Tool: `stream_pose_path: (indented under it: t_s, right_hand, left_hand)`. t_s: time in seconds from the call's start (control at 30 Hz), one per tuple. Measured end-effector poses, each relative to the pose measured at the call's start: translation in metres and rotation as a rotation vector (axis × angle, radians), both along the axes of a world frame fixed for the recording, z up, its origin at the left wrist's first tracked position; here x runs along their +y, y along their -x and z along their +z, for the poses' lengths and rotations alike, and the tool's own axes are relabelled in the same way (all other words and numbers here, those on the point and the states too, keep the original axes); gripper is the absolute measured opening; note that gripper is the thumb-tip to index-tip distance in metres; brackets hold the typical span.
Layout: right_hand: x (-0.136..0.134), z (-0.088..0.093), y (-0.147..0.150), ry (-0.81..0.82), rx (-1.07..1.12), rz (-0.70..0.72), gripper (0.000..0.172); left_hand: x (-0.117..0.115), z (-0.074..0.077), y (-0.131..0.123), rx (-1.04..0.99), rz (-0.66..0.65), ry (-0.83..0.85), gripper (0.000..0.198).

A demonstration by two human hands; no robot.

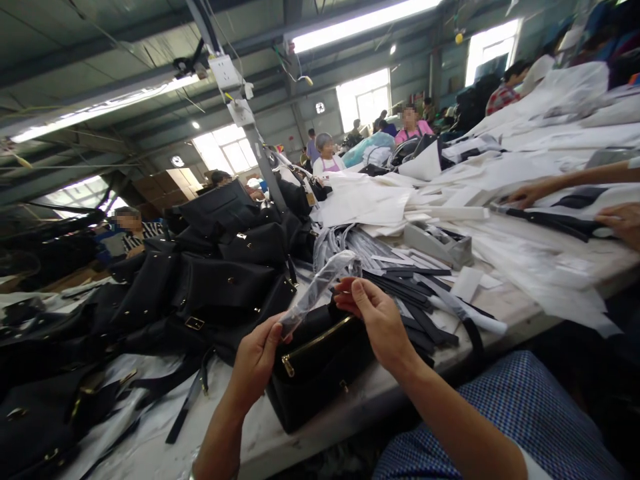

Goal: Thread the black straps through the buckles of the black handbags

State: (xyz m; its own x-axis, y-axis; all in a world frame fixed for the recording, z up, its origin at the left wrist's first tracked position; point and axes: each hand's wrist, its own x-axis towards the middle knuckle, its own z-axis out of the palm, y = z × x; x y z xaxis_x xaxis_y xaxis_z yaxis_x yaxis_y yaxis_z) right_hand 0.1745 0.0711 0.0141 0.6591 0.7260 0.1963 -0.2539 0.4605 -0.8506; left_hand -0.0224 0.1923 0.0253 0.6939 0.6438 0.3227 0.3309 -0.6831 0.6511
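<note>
My left hand [260, 353] is closed around one end of a bag strap [320, 290] in clear plastic wrap. The strap arches up to the right, and its far end drops behind my right hand. My right hand [377, 317] is beside that end with its fingers loosely bent and apart; I see nothing held in them. Below both hands a black handbag [320, 380] stands at the table's front edge, a gold zipper along its top. Part of its upper side is hidden by my right hand.
Black bags [220, 287] are heaped at left. Dark strips [415, 307], wrapped straps [340, 243] and a grey holder [437, 243] lie to the right. White sheets [365, 200] cover the table behind. A co-worker's hands [535, 193] handle dark pieces at far right.
</note>
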Motion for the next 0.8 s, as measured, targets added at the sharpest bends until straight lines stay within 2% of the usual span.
stream_pose_path:
  t_s: [0.1, 0.17, 0.3, 0.37, 0.43, 0.53, 0.63, 0.7, 0.8]
  right_hand:
    - [0.000, 0.000, -0.007, -0.032, 0.003, 0.072, 0.037]
    - [-0.002, 0.001, -0.014, -0.049, -0.024, 0.034, 0.038]
    - [-0.010, 0.002, -0.032, 0.030, -0.199, -0.270, 0.036]
    - [-0.014, 0.000, -0.039, 0.144, -0.383, -0.415, 0.033]
    - [-0.015, -0.005, -0.042, 0.275, -0.545, -0.471, 0.034]
    - [-0.011, -0.019, -0.041, 0.404, -0.688, -0.368, 0.045]
    - [-0.007, -0.033, -0.040, 0.450, -0.721, -0.209, 0.046]
    - [-0.007, -0.036, -0.042, 0.468, -0.739, -0.183, 0.041]
    - [-0.010, -0.034, -0.046, 0.498, -0.819, -0.229, 0.036]
  left_hand:
    - [0.007, -0.009, 0.013, 0.063, 0.031, -0.087, 0.039]
    - [0.012, -0.012, 0.024, 0.063, 0.039, -0.059, 0.037]
    - [0.021, -0.017, 0.044, -0.109, 0.136, 0.259, 0.043]
    - [0.022, -0.023, 0.049, -0.238, 0.196, 0.400, 0.050]
    - [0.021, -0.031, 0.048, -0.360, 0.234, 0.507, 0.056]
    - [0.020, -0.042, 0.045, -0.434, 0.240, 0.565, 0.059]
    - [0.024, -0.045, 0.044, -0.353, 0.218, 0.472, 0.055]
    - [0.029, -0.040, 0.047, -0.265, 0.164, 0.398, 0.051]
    - [0.032, -0.021, 0.050, -0.078, -0.010, 0.254, 0.035]
